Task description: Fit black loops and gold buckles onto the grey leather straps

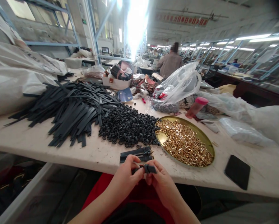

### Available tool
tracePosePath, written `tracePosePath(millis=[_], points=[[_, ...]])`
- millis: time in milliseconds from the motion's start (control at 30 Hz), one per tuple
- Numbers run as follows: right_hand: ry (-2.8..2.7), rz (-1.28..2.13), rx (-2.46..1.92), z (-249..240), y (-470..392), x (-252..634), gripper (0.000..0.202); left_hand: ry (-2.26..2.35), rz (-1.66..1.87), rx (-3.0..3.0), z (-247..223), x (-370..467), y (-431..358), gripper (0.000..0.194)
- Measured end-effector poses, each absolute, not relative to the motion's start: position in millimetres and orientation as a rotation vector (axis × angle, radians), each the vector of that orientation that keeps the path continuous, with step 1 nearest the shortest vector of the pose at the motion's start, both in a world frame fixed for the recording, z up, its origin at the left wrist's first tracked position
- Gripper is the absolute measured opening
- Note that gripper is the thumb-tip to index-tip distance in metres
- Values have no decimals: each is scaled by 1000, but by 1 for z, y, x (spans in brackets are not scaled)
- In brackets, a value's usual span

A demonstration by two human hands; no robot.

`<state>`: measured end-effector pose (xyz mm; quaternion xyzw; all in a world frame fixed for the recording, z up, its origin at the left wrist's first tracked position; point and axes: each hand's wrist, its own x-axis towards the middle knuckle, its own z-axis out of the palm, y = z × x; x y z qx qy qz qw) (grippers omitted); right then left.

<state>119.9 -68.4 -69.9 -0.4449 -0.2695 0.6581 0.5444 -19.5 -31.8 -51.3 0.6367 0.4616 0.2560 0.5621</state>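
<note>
Both hands meet at the table's front edge around a dark strap (151,169). My left hand (129,172) pinches it from the left, with thumb and fingers closed. Fingers of my right hand (159,174) are closed on its right part, where a short dark end sticks out. Just beyond the hands lie a few strap pieces (136,152) with gold buckles at their right ends. Behind these is a heap of small black loops (130,126). To the right, a round gold tray (209,146) holds many small gold buckles (183,141).
A large pile of dark strips (74,105) covers the table's left side. A black phone (237,171) lies at the right front. Farther back are a pink-capped jar (196,107), a clear plastic bag (179,84) and a white box (117,83). A person (171,63) sits beyond.
</note>
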Motion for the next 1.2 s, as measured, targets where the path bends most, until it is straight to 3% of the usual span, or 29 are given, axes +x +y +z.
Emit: tracePosePath(millis=[200,500,700,900,1100,1200], points=[[-535,1891,-969,-81,-62,120,33,1278,450,1707,-57,-23,-18,15],[-780,1477,-1220,-87,-47,121,29,990,409,1243,-58,-25,-11,26],[-1075,1160,-1523,-92,-42,122,20,907,427,1054,-61,-28,-8,20],[-1184,1428,-1514,-88,-38,125,19,812,390,854,-66,-34,-4,25],[-1378,1346,-1579,-85,-46,132,17,781,321,826,-64,-36,-4,30],[-1250,1574,-1469,-81,-53,135,21,742,280,836,-59,-38,-9,27]])
